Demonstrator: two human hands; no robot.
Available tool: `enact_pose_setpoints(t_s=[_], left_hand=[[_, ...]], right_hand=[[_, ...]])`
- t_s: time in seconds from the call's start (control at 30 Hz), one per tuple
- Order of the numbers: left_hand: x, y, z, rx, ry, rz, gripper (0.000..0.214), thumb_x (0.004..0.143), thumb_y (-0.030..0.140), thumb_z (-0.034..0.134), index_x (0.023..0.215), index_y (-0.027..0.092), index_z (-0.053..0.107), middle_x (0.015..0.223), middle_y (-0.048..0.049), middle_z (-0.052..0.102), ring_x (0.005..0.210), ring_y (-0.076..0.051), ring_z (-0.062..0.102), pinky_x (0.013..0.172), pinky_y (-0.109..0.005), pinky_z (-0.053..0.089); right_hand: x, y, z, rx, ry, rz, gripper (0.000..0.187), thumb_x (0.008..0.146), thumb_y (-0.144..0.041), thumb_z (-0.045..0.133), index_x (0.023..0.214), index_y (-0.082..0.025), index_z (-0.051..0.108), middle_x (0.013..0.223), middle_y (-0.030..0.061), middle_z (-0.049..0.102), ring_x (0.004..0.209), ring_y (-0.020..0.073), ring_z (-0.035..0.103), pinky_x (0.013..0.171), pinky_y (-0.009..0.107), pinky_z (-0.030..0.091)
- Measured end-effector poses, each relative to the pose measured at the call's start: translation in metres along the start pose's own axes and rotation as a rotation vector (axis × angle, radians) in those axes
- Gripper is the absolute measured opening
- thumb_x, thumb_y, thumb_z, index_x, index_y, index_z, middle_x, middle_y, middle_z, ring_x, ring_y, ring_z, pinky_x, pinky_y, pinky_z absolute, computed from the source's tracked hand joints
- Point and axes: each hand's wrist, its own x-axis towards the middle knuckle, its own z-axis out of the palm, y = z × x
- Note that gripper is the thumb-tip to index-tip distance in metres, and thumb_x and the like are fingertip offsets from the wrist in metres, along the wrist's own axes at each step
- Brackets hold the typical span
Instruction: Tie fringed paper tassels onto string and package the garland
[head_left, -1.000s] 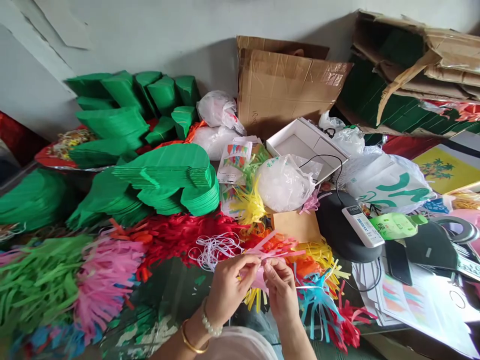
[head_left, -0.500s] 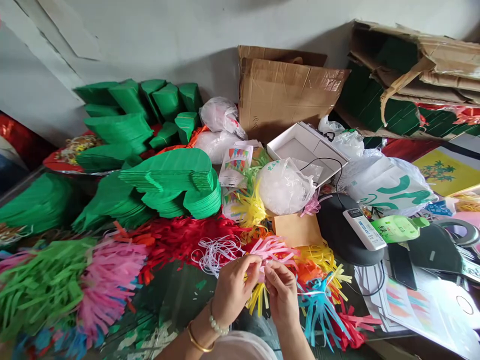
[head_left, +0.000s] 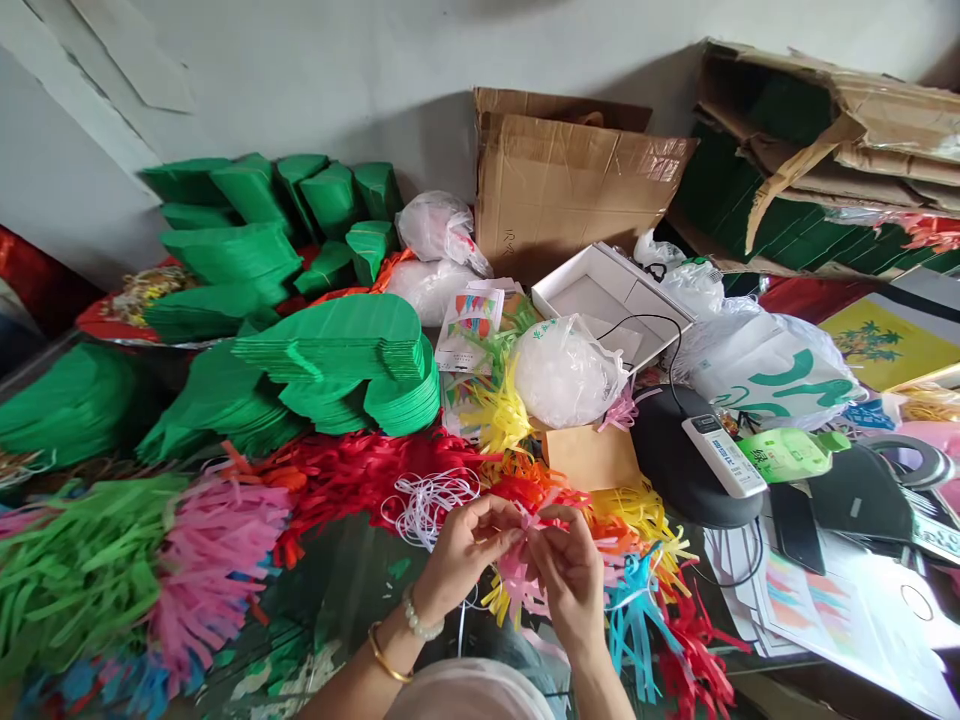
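Note:
Both hands meet at a pink fringed tassel (head_left: 517,580), whose strips hang down between them. My left hand (head_left: 472,555) pinches it near its top, thumb against fingers. From the other side my right hand (head_left: 566,565) grips the same spot, fingertips closed. A small tuft or loop of pink sticks up between the fingertips; its exact shape is hard to make out. Just behind the left hand lies a tangle of white cord (head_left: 431,505). Yellow tassels (head_left: 637,515) and a blue tassel (head_left: 634,600) tied with white cord lie beside the right hand.
Stacks of green cut pieces (head_left: 337,345) fill the left and back. Green and pink fringe bundles (head_left: 217,560) lie at left. A power bank (head_left: 724,455) rests on a black case (head_left: 660,470), beside a green bottle (head_left: 791,452). Behind stand a white box (head_left: 592,280) and cardboard (head_left: 577,190).
The pink strips that fanned out above my hands now hang mostly below them. Both hands have stayed in nearly the same place, with the fingers regripped near the tassel's top.

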Motion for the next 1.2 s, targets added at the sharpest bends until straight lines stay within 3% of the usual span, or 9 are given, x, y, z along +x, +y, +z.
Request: enact_pose_setpoints(t_s=[0.13, 0.3, 0.47, 0.63, 0.87, 1.2], left_hand=[[0.001, 0.003, -0.004, -0.094, -0.054, -0.015, 0.025, 0.077, 0.036, 0.075, 0.086, 0.016, 0.065, 0.08, -0.0022, 0.068, 0.074, -0.015, 0.063, 0.072, -0.026, 0.051], [0.003, 0.004, -0.006, -0.132, -0.009, -0.037, 0.025, 0.075, 0.035, 0.077, 0.086, 0.016, 0.066, 0.082, -0.0019, 0.068, 0.075, -0.014, 0.062, 0.07, -0.023, 0.049], [0.003, 0.003, -0.008, -0.155, 0.015, -0.074, 0.027, 0.074, 0.035, 0.079, 0.088, 0.015, 0.067, 0.081, -0.001, 0.068, 0.075, -0.012, 0.06, 0.068, -0.021, 0.047], [0.004, 0.004, -0.01, -0.194, 0.033, -0.101, 0.032, 0.071, 0.035, 0.081, 0.091, 0.015, 0.066, 0.083, -0.0018, 0.068, 0.077, -0.013, 0.061, 0.07, -0.022, 0.047], [0.005, 0.001, -0.014, -0.24, 0.018, -0.136, 0.037, 0.072, 0.032, 0.081, 0.101, 0.016, 0.064, 0.085, -0.0014, 0.067, 0.076, -0.012, 0.06, 0.068, -0.021, 0.047], [0.003, 0.006, -0.015, -0.243, -0.021, -0.124, 0.033, 0.073, 0.03, 0.081, 0.098, 0.016, 0.065, 0.083, -0.0009, 0.068, 0.076, -0.011, 0.061, 0.069, -0.02, 0.047]], right_hand=[[0.005, -0.004, -0.006, 0.051, -0.084, 0.097, 0.033, 0.084, -0.045, 0.069, 0.099, -0.021, 0.052, 0.061, -0.0019, 0.063, 0.046, 0.0102, 0.054, 0.041, 0.018, 0.039], [0.004, -0.006, -0.009, 0.031, -0.028, 0.081, 0.03, 0.083, -0.047, 0.069, 0.086, -0.018, 0.06, 0.063, 0.0011, 0.064, 0.05, 0.0129, 0.059, 0.044, 0.021, 0.046], [-0.002, -0.009, -0.009, -0.123, 0.096, -0.016, 0.028, 0.082, -0.044, 0.069, 0.075, -0.017, 0.064, 0.055, -0.0017, 0.056, 0.046, 0.0099, 0.049, 0.043, 0.02, 0.04], [-0.003, -0.009, -0.015, -0.166, 0.032, 0.006, 0.029, 0.081, -0.043, 0.069, 0.071, -0.016, 0.064, 0.052, -0.0032, 0.05, 0.045, 0.0082, 0.041, 0.042, 0.019, 0.032], [0.0, -0.009, -0.016, -0.124, -0.025, 0.064, 0.03, 0.08, -0.043, 0.068, 0.069, -0.017, 0.061, 0.052, -0.004, 0.048, 0.045, 0.0077, 0.038, 0.043, 0.02, 0.029], [0.008, -0.002, -0.016, -0.093, -0.019, 0.079, 0.024, 0.078, -0.035, 0.067, 0.066, -0.017, 0.056, 0.049, -0.0069, 0.043, 0.044, 0.0063, 0.032, 0.043, 0.02, 0.024]])
